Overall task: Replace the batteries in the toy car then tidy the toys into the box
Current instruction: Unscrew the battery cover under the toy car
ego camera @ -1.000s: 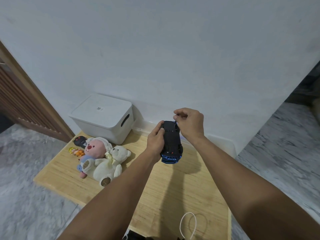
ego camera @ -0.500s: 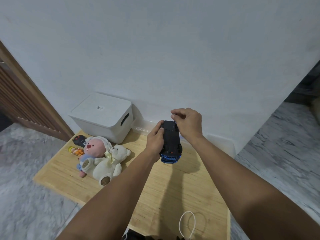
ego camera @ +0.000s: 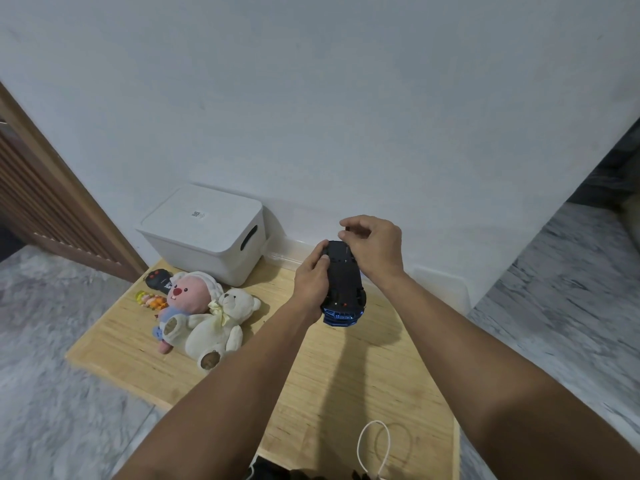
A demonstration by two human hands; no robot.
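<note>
Held belly-up above the pale bamboo-grain low table [ego camera: 346,382], between both hands: a small toy car with a matt black plastic underside and a glossy metallic-blue shell [ego camera: 343,282]. Flipped that way, most likely, to bring the battery compartment up to the eye and the fingertips. Left hand [ego camera: 311,282] wrapped along the car's left flank, thumb pressed on the black underside, clasping the body as a steady cradle. Right hand [ego camera: 372,244] arched over the far end, thumb and forefinger pinched together on something tiny there (perhaps a hatch tab or a screw, too small to tell), so grasping the car or a part of it, exactly which unclear. Battery step judged in hand, not finished.

Set against the wall at the table's back left: a white rounded-corner plastic storage box with a closed lid and a dark slot handle [ego camera: 204,237], kept near for the tidying and not yet opened. Bunched just in front of it, waiting their turn, 4 toys: a soft pink plush animal with a red nose [ego camera: 188,296] touching a cream fuzzy teddy bear with a pale ribbon [ego camera: 218,327], a black hard-plastic remote control [ego camera: 158,280] behind, and a small yellow-orange figurine [ego camera: 149,299] beside. Near the table's front edge, a thin white cord loop [ego camera: 374,452], limp, apart from everything else.
</note>
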